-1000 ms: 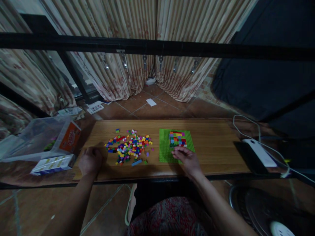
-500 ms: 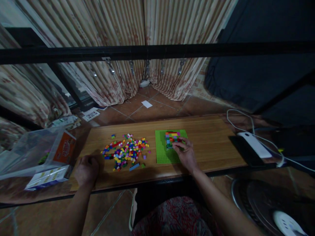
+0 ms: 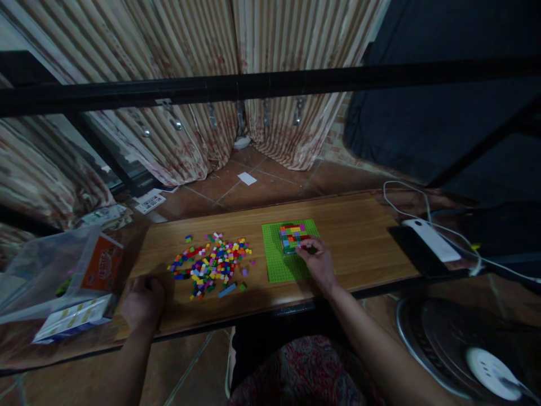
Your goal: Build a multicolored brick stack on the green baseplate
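Note:
A green studded baseplate (image 3: 279, 268) lies on the wooden table, bearing a small block build (image 3: 293, 232) of many-coloured toy bricks. At the near right corner of this build is my right hand (image 3: 319, 262), thumb and fingertips pinched together. Whatever is between those fingertips is too small to make out. Left of the baseplate spreads a loose pile of toy bricks (image 3: 217, 259), with a longer blue brick (image 3: 227, 290) at its near side. My left hand (image 3: 143, 301) rests as a loose fist on the table's left end, apart from the pile.
Beyond the left end stand a clear plastic bin (image 3: 51, 265), an orange box (image 3: 101, 264) and a white-and-blue box (image 3: 76, 318). On the right lie a white power bank-like object (image 3: 431, 239), a dark flat panel (image 3: 412, 251) and a white cable (image 3: 408, 183). A black bar (image 3: 270, 84) crosses beyond the table.
The view has shifted slightly. My right thumb and fingers have drawn closer together at the near right corner of the build. My left hand stays resting on the table.

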`<state>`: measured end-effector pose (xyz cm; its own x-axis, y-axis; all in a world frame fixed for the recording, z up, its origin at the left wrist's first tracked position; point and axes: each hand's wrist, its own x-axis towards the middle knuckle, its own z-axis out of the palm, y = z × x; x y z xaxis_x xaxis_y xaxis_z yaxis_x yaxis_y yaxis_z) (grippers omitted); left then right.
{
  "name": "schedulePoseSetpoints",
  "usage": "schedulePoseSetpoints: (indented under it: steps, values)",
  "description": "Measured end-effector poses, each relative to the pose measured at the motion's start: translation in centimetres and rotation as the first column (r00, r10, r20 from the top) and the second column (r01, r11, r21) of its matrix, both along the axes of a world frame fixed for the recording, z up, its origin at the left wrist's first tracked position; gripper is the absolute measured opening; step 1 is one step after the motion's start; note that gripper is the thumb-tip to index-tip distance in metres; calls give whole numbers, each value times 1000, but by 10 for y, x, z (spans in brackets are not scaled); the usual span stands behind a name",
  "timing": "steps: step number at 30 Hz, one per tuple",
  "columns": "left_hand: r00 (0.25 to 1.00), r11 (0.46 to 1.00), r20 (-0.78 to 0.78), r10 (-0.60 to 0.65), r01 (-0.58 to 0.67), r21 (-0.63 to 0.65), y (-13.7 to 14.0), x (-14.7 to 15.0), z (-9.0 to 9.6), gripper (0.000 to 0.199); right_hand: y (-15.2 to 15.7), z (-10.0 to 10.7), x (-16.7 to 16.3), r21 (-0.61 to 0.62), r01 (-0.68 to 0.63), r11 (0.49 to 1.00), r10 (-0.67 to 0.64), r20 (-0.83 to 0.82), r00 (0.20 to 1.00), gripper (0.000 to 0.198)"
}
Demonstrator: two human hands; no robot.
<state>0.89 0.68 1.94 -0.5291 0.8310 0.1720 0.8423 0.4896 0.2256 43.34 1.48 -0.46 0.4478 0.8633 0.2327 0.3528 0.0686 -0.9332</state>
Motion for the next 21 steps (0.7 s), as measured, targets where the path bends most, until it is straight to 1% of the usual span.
schedulePoseSetpoints:
  steps: [3,5,9,12,15,18,21]
  values:
    - [1000,1000,0,10,-10,-14,1,0,1,31,3,-1,-1,-14,2,1000,-3,-94,996,20]
    - [1000,1000,0,9,-9,-10,1,1,2,30,6,-1,-3,-37,16,999,-21,-119,993,20]
    - [1000,1000,-3,5,-5,22,0,0,0,26,9,-5,-4,-70,40,997,-48,-116,992,19]
    - [1000,999,-7,-9,9,53,0,0,-1,24,10,-8,-4,-57,47,997,-53,-106,993,18]
    - [999,999,-27,-23,25,45,-1,-1,-1,23,12,-10,-4,-41,54,998,-58,-107,993,18]
    - [999,999,-36,-27,28,30,-2,-1,-1,24,12,-8,-2,-48,44,998,-49,-101,994,21]
    - [999,998,-38,-37,39,43,-2,-3,-4,25,7,-4,1,-43,7,999,-11,-90,996,26]
